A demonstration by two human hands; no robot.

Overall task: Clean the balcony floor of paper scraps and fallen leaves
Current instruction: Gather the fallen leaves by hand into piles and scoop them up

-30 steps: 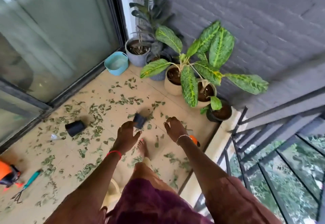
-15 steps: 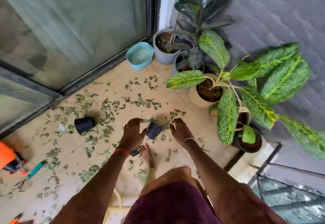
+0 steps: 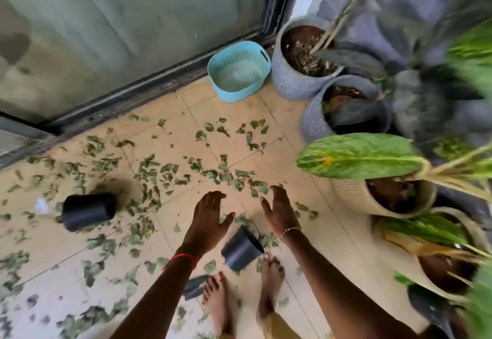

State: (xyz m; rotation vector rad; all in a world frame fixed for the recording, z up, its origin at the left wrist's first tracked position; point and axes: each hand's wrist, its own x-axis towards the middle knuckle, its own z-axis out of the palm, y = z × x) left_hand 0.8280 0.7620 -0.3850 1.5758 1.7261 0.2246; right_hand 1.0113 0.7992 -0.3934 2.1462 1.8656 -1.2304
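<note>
The beige tiled balcony floor (image 3: 173, 232) ran up to a dark-framed sliding glass door (image 3: 119, 32) at eleven o'clock. It was strewn with torn green fallen leaves (image 3: 159, 171), thickest from nine to twelve o'clock of the hands. A small white paper scrap (image 3: 41, 205) lay far out at nine o'clock, just beside a black plastic nursery pot (image 3: 89, 211) that lay on its side.

The person's left hand (image 3: 206, 221) and right hand (image 3: 279, 213) were stretched forward side by side above the leaves. Each grip was slack, with the fingers straight and nothing in it. Between the two wrists, at six o'clock of the hands, a smaller black plastic pot (image 3: 241, 251) sat tilted just ahead of two bare feet (image 3: 218, 301). Whether it touched the floor could not be told.

A teal plastic basket (image 3: 238, 70) stood at twelve o'clock by the door track, just beside a speckled grey round planter (image 3: 290, 78). At three o'clock, a cream woven planter (image 3: 351, 192) stood under a broad variegated green leaf (image 3: 356, 156).
</note>
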